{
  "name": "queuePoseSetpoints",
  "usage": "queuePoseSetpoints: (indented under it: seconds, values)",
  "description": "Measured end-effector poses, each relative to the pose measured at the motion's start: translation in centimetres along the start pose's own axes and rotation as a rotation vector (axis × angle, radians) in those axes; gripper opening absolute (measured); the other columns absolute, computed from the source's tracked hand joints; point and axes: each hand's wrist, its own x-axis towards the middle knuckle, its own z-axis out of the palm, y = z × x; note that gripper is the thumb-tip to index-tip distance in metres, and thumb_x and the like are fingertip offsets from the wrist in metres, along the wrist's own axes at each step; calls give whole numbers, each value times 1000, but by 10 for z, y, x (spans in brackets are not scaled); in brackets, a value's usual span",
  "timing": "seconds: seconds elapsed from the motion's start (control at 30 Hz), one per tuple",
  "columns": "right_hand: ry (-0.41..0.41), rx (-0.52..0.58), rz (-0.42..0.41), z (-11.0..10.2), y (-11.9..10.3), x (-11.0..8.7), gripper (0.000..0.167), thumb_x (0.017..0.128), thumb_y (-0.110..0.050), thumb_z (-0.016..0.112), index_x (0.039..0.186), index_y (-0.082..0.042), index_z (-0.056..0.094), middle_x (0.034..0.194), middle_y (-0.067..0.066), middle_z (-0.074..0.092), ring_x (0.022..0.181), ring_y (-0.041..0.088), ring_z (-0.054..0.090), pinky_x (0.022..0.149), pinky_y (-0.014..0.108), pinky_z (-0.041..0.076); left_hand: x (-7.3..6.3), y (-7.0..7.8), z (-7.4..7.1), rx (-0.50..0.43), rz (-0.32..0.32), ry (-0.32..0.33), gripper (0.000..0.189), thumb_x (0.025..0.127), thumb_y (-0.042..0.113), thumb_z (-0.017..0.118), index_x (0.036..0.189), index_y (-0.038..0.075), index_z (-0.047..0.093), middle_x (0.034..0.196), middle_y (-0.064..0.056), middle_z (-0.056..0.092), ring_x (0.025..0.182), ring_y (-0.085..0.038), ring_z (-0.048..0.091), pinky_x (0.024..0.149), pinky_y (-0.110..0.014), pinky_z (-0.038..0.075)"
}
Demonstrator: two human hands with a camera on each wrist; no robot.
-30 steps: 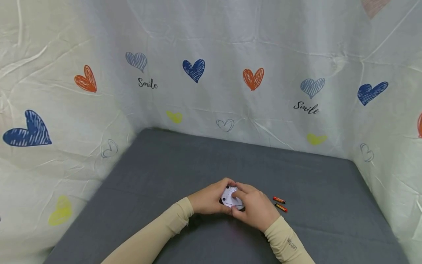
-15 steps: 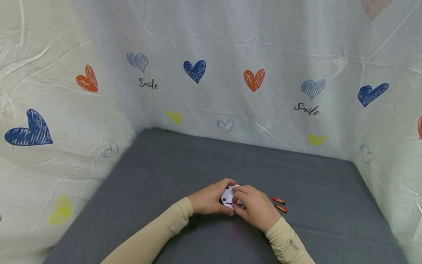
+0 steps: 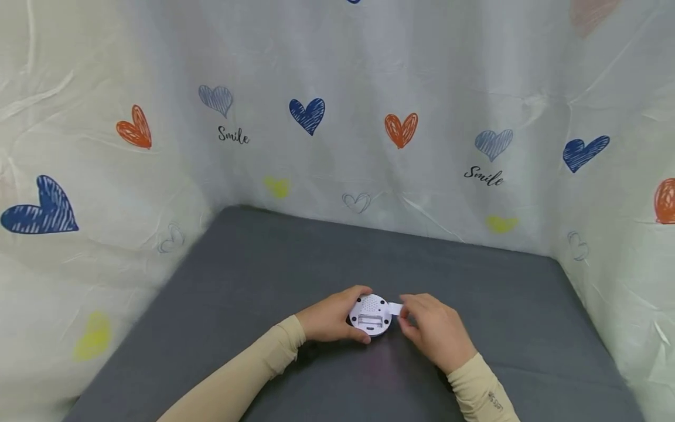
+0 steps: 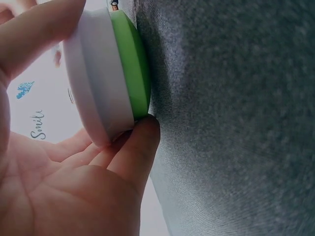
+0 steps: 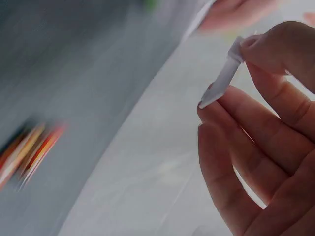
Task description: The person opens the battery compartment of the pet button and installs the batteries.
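My left hand (image 3: 331,316) grips a round white device (image 3: 371,306) by its edge, thumb on the near side and fingers on the far side. Its upturned face has small dark feet, a patch of tiny holes and an uncovered battery compartment in which no battery shows. In the left wrist view the underside is green (image 4: 133,64), close over the grey cloth. Just right of the device, my right hand (image 3: 437,328) pinches a small white battery cover (image 3: 394,309), seen edge-on as a thin cover (image 5: 226,73) in the right wrist view.
Two red-and-black batteries (image 5: 30,153) lie on the grey table cloth (image 3: 295,258), blurred in the right wrist view; my right hand hides them in the head view. A white curtain (image 3: 353,158) printed with hearts encloses the table's back and sides.
My right hand has lifted the battery cover off the device and moved right with it, uncovering the battery compartment. My left hand still holds the device in nearly the same place.
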Motion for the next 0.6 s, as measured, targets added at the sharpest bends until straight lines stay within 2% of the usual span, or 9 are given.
queuePoseSetpoints:
  seconds: [0.1, 0.3, 0.5, 0.6]
  values:
    - [13, -61, 97, -10, 28, -23, 23, 80, -5, 91, 88, -16, 73, 101, 5, 80, 91, 20, 75, 70, 38, 62, 0, -1, -2, 13, -2, 9, 99, 86, 42, 93, 163, 11, 40, 160, -7, 55, 139, -18, 56, 119, -45, 46]
    - [-142, -70, 339, -23, 66, -65, 24, 85, -5, 89, 84, -18, 69, 91, 3, 75, 75, 12, 60, 62, 36, 52, -3, -3, -4, -3, -8, 19, 98, 86, 41, 93, 163, 11, 40, 159, -7, 55, 140, -20, 56, 119, -46, 45]
    - [-320, -49, 513, -29, 78, -81, 22, 88, -10, 87, 83, -19, 68, 81, -1, 68, 66, 13, 52, 56, 38, 46, -1, -2, -2, -1, -5, 13, 98, 87, 41, 93, 164, 11, 40, 161, -8, 54, 143, -21, 55, 122, -47, 43]
    - [-373, -31, 545, -33, 80, -81, 20, 89, -12, 86, 83, -19, 69, 82, -3, 69, 65, 13, 51, 55, 37, 45, 0, -2, 1, 1, -1, 7, 98, 87, 42, 92, 164, 11, 40, 162, -8, 53, 143, -20, 54, 122, -46, 43]
